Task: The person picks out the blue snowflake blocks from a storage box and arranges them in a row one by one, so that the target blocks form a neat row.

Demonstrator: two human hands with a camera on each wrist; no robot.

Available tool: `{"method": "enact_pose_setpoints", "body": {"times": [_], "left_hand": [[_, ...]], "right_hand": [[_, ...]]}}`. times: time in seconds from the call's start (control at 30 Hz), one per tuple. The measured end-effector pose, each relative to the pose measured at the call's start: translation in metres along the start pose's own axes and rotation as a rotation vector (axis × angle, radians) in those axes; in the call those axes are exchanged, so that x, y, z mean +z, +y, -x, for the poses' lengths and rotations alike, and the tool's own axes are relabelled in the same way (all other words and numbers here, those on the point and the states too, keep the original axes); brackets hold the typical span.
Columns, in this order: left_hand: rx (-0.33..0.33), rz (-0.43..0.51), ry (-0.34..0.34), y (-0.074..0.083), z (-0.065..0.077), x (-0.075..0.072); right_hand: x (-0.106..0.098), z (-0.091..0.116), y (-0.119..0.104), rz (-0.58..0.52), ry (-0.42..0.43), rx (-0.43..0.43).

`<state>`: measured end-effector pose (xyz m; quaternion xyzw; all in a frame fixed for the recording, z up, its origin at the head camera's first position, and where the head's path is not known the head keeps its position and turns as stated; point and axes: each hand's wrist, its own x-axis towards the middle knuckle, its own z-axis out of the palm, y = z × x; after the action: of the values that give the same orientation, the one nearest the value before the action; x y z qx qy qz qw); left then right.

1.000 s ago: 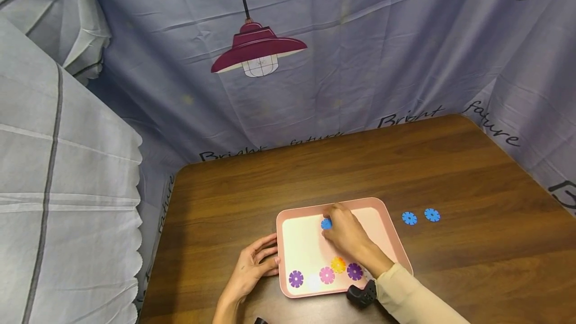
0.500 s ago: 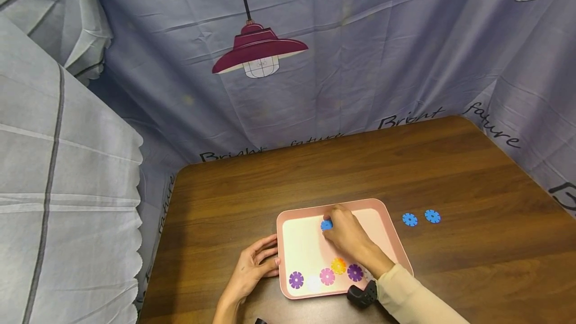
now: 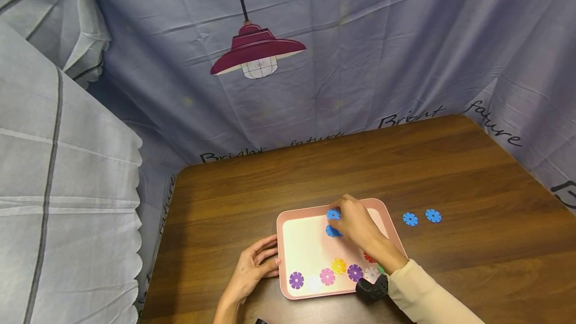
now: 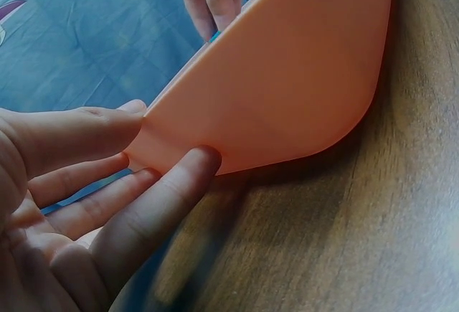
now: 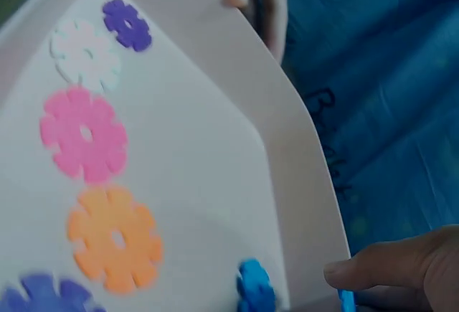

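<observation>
My right hand (image 3: 357, 221) is over the far side of a pink tray (image 3: 288, 211) and pinches a blue notched disc (image 3: 333, 214) between thumb and fingers. Just below it, a second blue notched disc (image 3: 332, 231) is in the tray. In the right wrist view only a thin blue edge of the held disc (image 5: 346, 300) shows under the thumb. My left hand (image 3: 252, 266) is at the tray's left side; its fairly straight fingers touch the outer wall (image 4: 280, 75), as the left wrist view shows.
Along the tray's near side lie purple (image 3: 296, 280), white (image 5: 86, 54), pink (image 3: 327, 276), yellow (image 3: 339, 266) and other notched discs, including a partly covered red one (image 3: 369, 258). Two blue discs (image 3: 421, 217) lie on the wooden table (image 3: 472, 174) right of the tray.
My right hand has shifted slightly right and up, bringing a blue disc with it. Another blue disc now shows beneath it, and red and green discs are uncovered. The left hand stays put.
</observation>
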<state>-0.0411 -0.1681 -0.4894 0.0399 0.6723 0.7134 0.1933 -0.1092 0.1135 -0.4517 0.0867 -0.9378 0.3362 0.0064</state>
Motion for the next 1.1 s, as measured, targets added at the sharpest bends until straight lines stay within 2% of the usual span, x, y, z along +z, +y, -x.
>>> {"method": "enact_pose_setpoints", "body": {"times": [0.17, 0.3, 0.47, 0.6, 1.1], "left_hand": [[-0.003, -0.001, -0.002, 0.001, 0.000, 0.001], [-0.001, 0.000, -0.005, 0.001, -0.001, 0.002], [-0.009, 0.001, 0.001, 0.000, 0.000, 0.001], [-0.014, 0.000, 0.005, 0.000, 0.000, 0.001], [-0.007, -0.009, -0.001, 0.000, 0.000, 0.001]], "right_hand": [[-0.012, 0.000, 0.009, 0.010, 0.051, -0.010], [-0.022, 0.002, 0.014, 0.062, 0.088, -0.015], [-0.036, 0.005, 0.020, 0.013, 0.094, -0.001], [-0.047, 0.007, 0.027, -0.019, 0.130, 0.016], [-0.083, 0.016, 0.054, 0.008, 0.180, 0.063]]}}
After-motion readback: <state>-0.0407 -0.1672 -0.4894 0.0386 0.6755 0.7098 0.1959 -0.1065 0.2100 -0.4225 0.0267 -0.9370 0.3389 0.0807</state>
